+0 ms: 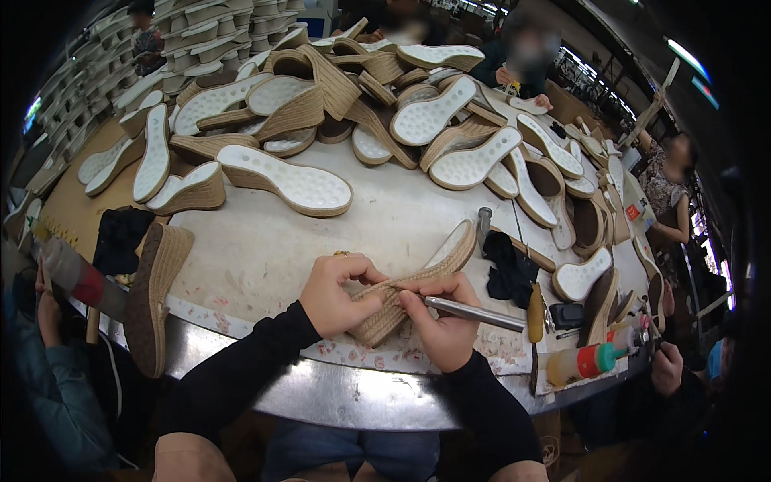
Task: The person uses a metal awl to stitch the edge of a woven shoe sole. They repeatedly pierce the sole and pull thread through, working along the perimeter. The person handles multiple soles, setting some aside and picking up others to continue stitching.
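Observation:
A wedge shoe sole [380, 323] wrapped in tan woven rope stands tilted at the near edge of the table, its white top facing away to the right. My left hand [341, 296] is closed on its near left part, thumb and fingers pinching the rope edging. From the right, my right hand [442, 323] pinches the same edging with thumb and forefinger. A slim metal rod [482, 313] also sits in that hand, sticking out to the right. The rod's inner end is hidden by my fingers.
A heap of wedge soles [321, 104] fills the table's far side. A brown wedge [152, 297] stands at left. On the right are black cloth [510, 269], a yellow-handled tool [536, 313] and a green-capped bottle [582, 361]. Other people work around the table.

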`<state>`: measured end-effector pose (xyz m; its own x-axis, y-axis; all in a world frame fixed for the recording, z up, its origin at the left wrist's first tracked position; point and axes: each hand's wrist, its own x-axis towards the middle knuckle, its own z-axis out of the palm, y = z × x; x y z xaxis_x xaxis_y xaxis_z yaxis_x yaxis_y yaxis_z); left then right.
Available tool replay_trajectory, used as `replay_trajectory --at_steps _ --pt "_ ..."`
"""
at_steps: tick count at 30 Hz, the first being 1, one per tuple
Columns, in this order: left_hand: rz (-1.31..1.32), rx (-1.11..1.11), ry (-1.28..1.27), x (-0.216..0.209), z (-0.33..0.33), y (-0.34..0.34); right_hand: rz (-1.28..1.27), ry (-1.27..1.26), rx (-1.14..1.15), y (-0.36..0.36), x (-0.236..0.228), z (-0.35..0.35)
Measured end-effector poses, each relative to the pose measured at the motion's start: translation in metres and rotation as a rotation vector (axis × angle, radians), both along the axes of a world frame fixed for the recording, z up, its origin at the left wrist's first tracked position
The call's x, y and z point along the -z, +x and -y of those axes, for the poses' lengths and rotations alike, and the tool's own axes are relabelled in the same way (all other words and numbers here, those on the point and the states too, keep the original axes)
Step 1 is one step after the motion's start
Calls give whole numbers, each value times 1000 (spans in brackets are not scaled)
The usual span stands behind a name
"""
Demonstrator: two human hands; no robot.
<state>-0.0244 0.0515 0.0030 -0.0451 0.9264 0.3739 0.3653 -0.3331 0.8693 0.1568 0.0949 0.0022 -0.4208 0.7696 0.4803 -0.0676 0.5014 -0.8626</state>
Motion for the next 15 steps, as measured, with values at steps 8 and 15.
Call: replay_trajectory --at_steps 8,15 --pt "-34 -36 70 2 -1 -1 -39 3 -29 1 -3 5" --pt "-93 -37 79 -2 0 -2 41 53 -46 2 -4 3"
